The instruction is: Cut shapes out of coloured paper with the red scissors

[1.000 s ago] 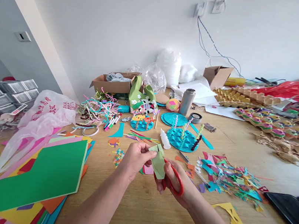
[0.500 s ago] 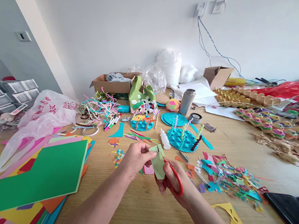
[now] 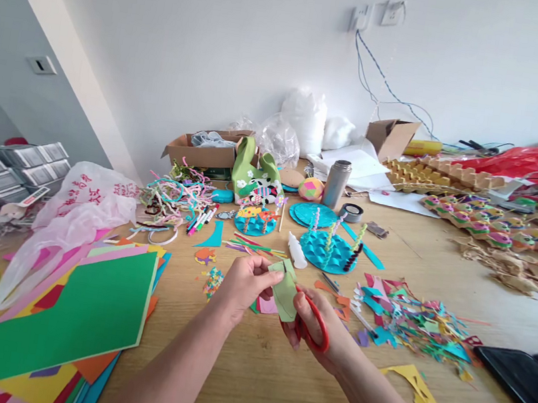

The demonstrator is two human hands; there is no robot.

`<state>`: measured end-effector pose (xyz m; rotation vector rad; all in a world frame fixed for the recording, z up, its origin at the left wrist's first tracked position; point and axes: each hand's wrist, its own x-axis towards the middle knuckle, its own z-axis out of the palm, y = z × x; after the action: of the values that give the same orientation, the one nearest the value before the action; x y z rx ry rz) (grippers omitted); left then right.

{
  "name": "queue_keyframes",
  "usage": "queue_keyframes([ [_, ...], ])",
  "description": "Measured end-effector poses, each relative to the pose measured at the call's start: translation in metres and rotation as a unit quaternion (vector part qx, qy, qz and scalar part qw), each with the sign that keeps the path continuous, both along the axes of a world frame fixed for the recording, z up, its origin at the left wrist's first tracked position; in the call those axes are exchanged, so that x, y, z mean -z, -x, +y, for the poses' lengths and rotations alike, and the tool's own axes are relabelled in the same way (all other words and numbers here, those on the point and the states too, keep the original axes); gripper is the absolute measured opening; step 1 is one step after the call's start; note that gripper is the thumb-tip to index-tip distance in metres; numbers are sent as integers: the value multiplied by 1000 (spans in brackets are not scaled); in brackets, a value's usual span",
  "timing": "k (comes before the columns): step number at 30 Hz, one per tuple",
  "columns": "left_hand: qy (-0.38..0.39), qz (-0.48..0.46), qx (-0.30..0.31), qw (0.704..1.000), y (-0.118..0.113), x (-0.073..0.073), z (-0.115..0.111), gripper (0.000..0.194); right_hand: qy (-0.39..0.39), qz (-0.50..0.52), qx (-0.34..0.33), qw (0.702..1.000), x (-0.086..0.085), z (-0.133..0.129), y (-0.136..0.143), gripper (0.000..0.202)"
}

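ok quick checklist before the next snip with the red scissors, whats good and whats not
1. Left hand pinches the pale green paper piece: ok.
2. Right hand is in the red scissors handles: ok.
3. Blades on the paper: cannot tell, hidden behind it.
4. Left fingertips away from the blades: cannot tell.
5. Paper lifted off the wooden table: ok.
6. Cut line marked on the paper: cannot tell.

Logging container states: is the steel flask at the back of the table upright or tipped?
Upright: the cylindrical steel flask stands on its base, cap on top.
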<state>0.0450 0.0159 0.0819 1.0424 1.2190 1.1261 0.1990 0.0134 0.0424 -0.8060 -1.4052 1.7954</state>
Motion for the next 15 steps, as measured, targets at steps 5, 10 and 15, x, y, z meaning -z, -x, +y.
queue_keyframes([
  [5, -20, -1, -16, 1000, 2, -1, 1, 30, 14, 4, -2, 1000, 2, -1, 0, 58],
  [10, -26, 16, -26, 999, 1, 2, 3, 24, 2, 9, -7, 1000, -2, 0, 1, 59],
  [15, -18, 13, -23, 999, 3, 2, 3, 22, -20, 11, -20, 1000, -2, 0, 0, 64],
])
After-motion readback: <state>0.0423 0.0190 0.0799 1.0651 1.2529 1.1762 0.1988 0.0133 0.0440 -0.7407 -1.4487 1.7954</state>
